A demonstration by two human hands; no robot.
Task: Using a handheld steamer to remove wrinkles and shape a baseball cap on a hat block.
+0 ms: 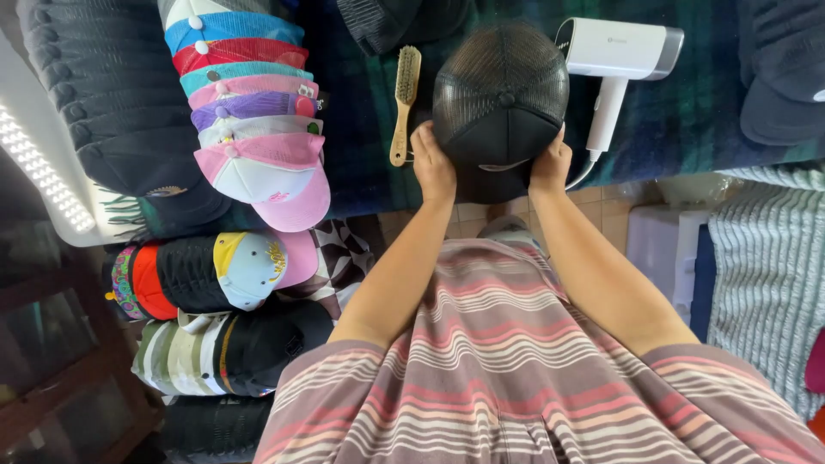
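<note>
A black mesh-backed cap [500, 101] sits at the near edge of a dark plaid blanket [361, 129], its brim toward me. My left hand [432, 166] grips the cap's left side and my right hand [551, 163] grips its right side. Just left of the cap lies a wooden-handled brush [403, 101]. A white hair dryer [614, 64] lies just right of it, its cord running past my right hand.
A row of stacked colourful caps [249, 112] lies at the left, with dark caps [112, 94] beyond. More caps [215, 275] are piled lower left. Dark caps [782, 77] sit far right above a white container [666, 249] and ribbed cloth [765, 275].
</note>
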